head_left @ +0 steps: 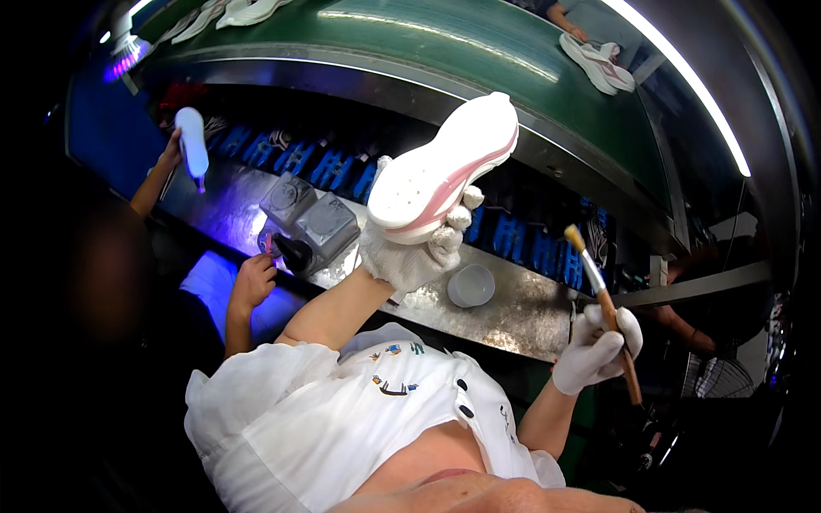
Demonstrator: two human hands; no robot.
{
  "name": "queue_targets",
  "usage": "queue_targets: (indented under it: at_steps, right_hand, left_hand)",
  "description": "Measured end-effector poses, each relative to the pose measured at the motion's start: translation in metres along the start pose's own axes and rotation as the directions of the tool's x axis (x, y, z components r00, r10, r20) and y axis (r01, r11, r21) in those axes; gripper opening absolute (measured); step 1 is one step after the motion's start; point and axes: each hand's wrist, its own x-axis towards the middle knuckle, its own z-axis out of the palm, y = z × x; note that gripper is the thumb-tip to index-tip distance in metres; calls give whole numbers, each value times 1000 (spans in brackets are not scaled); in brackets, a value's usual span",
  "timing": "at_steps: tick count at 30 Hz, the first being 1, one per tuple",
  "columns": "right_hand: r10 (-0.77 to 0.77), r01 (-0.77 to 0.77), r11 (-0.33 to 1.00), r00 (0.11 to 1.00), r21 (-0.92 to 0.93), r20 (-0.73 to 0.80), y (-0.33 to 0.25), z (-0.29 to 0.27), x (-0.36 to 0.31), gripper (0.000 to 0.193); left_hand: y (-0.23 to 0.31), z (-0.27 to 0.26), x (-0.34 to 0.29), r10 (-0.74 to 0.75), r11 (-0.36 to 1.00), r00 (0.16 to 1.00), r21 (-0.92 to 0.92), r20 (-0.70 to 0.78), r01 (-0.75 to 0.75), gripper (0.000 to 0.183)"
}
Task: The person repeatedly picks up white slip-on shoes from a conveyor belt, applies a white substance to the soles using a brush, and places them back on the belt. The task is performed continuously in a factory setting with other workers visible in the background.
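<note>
My left hand [400, 263], in a white knit glove, is wrapped round a white shoe sole [440, 171] with a pink band along its side. The sole is held up at a tilt over the metal bench [523, 321], its broad white face towards me. Off to the right, my right hand [590, 357], also gloved in white, grips a paintbrush [608, 309] by its wooden handle. Pale bristles point up and away, clear of the sole. Below the sole, a translucent plastic cup [471, 285] stands on the bench.
Beyond the bench, a green conveyor belt [368, 56] carries white-and-pink shoes [597, 63]. Two grey containers [328, 227] stand on the bench at left. There, a co-worker's hand [173, 150] holds another sole [192, 141]. Blue clip-like racks [513, 239] line the bench's far side.
</note>
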Motion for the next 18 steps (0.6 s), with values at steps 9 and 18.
queue_targets:
  at_steps: [9,18]
  right_hand:
    - [-359,300,932,846,204,394,13,74,28,29]
    - [-355,282,928,870,243,343,17,44,0,28]
  left_hand:
    - [-32,-18,9,-41,977,971,194,-236,88,79]
    - [93,34,80,-85,873,996,482,-7,78,83]
